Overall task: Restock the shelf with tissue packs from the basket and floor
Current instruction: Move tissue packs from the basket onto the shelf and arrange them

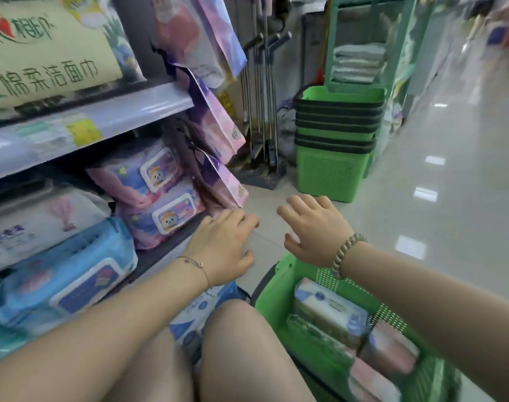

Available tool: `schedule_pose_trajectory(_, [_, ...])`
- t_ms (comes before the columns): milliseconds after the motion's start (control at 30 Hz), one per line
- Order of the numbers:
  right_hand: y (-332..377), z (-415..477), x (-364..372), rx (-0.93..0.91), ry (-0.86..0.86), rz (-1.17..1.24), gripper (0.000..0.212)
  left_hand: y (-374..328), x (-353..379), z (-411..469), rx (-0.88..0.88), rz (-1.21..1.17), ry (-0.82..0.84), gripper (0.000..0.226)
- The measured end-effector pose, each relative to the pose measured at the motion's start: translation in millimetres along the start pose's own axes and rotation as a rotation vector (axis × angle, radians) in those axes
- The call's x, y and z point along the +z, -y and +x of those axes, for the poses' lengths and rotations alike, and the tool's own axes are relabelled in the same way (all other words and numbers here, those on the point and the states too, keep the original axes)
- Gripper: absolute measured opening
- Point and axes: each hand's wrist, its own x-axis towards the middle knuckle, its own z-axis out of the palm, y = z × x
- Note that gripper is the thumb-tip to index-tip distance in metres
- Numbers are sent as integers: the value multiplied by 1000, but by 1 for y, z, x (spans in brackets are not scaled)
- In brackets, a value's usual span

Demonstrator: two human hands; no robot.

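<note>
Holding nothing in bare left hand (221, 245) or bare right hand (314, 230), fingers loosely spread, probably between picks, with soft plastic-wrapped tissue packs (331, 311) stacked near right in green perforated plastic basket (276, 285), beside pale grey metal shelf (117, 117) at left.

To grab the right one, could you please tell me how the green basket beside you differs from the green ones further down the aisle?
The near basket stands alone and holds tissue packs; the far baskets are nested in a stack, contents unseen. Both are green with perforated walls.
</note>
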Motion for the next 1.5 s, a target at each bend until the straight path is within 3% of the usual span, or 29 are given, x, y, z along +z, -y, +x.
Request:
schedule_pose_trajectory(533, [-40,-86,93,170,278,56,41,-101,107,56,177,-159,299,44])
schedule_pose_trajectory(833, [-35,-137,133,236,481,124,39,-133,155,58,289,-195,614,55])
schedule_pose_trajectory(1500, [11,-213,217,424,1012,245,59,-162,200,44,262,-315,697,62])
